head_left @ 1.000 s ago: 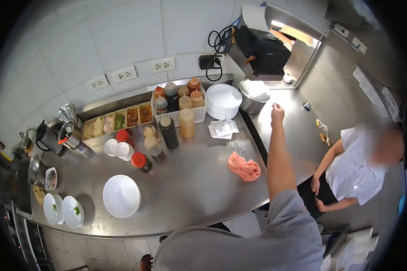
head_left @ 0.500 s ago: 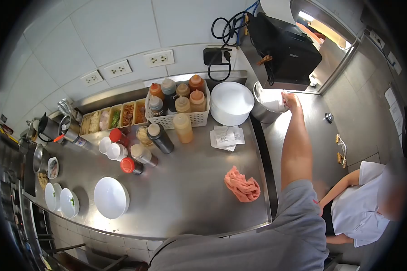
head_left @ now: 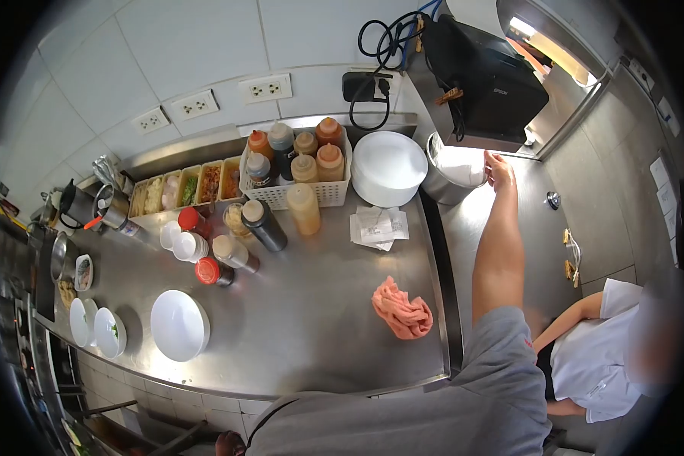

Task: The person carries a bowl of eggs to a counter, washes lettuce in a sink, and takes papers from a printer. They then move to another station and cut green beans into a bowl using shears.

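Here, the right hand (head_left: 499, 170) is at the rim of a steel pot (head_left: 441, 181) with a white paper-like sheet (head_left: 460, 161) in it.

The pot stands by the back left corner of the right-hand countertop (head_left: 539, 251), near a black Epson printer (head_left: 498, 87). The fingers are bent and nearly together beside the sheet's edge; whether they grip it, I cannot tell. What seems the left hand (head_left: 230, 444) shows only partly, its hold unclear. On the left-hand countertop (head_left: 304, 327), stacked white plates (head_left: 390, 169) occupy the back right corner, with paper slips (head_left: 378, 226) before them and a crumpled pink cloth (head_left: 403, 310) near the right edge. A white basket (head_left: 331, 194) of squeeze bottles (head_left: 305, 169) stands along the back edge; a large white bowl (head_left: 180, 325) is near the front edge. A co-worker (head_left: 593, 353) in a white shirt is at the right.
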`<state>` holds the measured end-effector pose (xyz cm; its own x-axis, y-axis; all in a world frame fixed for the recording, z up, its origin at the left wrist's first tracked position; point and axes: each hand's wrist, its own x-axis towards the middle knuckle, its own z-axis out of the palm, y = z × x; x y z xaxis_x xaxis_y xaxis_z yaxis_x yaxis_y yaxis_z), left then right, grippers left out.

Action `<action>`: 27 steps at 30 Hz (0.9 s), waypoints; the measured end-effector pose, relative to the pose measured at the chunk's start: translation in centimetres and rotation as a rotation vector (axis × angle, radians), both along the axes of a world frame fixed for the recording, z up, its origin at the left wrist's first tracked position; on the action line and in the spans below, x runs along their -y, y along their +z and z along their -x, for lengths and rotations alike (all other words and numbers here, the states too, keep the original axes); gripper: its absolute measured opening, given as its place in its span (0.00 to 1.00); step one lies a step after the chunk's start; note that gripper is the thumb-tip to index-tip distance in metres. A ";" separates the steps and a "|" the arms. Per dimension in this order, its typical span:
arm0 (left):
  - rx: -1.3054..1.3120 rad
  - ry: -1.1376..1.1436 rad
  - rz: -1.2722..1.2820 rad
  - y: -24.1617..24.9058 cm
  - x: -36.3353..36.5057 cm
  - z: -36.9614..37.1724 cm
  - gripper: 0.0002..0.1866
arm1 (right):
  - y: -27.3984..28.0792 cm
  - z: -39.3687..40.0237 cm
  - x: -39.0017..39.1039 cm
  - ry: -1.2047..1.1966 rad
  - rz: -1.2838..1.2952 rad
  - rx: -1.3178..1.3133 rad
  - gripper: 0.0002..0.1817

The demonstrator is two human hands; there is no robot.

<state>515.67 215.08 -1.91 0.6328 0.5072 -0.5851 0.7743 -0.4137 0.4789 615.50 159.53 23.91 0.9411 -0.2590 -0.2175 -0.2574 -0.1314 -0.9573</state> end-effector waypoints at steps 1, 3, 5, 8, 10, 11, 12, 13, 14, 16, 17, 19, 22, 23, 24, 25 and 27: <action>-0.028 0.200 0.117 -0.2 0.3 -0.3 0.14 | 0.3 0.5 -0.3 -0.001 0.002 0.000 0.16; -0.026 0.317 0.169 -0.1 0.6 -0.6 0.13 | -0.2 0.6 0.0 -0.077 -0.066 0.140 0.15; -0.021 0.363 0.191 -0.1 0.9 -0.7 0.13 | 0.0 0.9 0.3 -0.068 -0.133 0.269 0.14; -0.002 0.441 0.225 0.2 1.5 -0.7 0.13 | 1.4 1.5 -0.4 -0.054 -0.208 0.466 0.13; 0.024 0.516 0.245 1.0 2.1 -0.8 0.13 | 2.3 2.0 -2.5 -0.020 -0.266 0.607 0.11; 0.044 0.561 0.248 1.7 2.6 -0.9 0.13 | 1.9 1.9 -3.6 0.033 -0.186 0.664 0.12; 0.057 0.594 0.254 2.4 3.0 -1.2 0.13 | 1.6 1.6 -4.6 0.003 -0.020 0.609 0.15; 0.067 0.616 0.261 3.1 3.2 -1.4 0.12 | 0.7 1.3 -6.6 -0.025 0.208 0.756 0.16; 0.064 0.626 0.261 1.9 2.8 -0.5 0.12 | 1.0 2.7 -10.2 -0.056 0.439 0.900 0.17; -0.038 0.445 0.324 -0.9 1.0 -0.1 0.22 | 4.5 7.3 -16.3 0.181 0.696 0.278 0.15; -0.035 0.448 0.325 -1.2 0.9 -0.2 0.22 | 2.6 7.1 -18.0 0.311 0.588 0.479 0.14; 0.020 0.387 0.291 -1.5 0.6 -0.4 0.22 | -0.3 7.3 -21.2 0.557 0.534 0.721 0.11; -0.057 0.664 0.369 -1.2 0.8 -1.0 0.23 | -1.6 8.8 -24.0 0.717 0.684 0.771 0.09; -0.048 0.672 0.370 -0.8 1.1 -1.0 0.23 | -1.8 9.1 -24.7 0.754 0.776 0.767 0.08; -0.035 0.740 0.398 -0.5 1.6 -0.8 0.23 | -1.7 9.2 -25.1 0.761 0.776 0.779 0.08; -0.027 0.804 0.428 -0.3 2.0 -0.6 0.23 | -1.7 9.4 -24.9 0.608 0.708 0.906 0.08; 0.182 -0.011 -0.037 -3.9 1.5 3.4 0.19 | -1.7 10.4 -23.6 0.339 0.651 0.971 0.08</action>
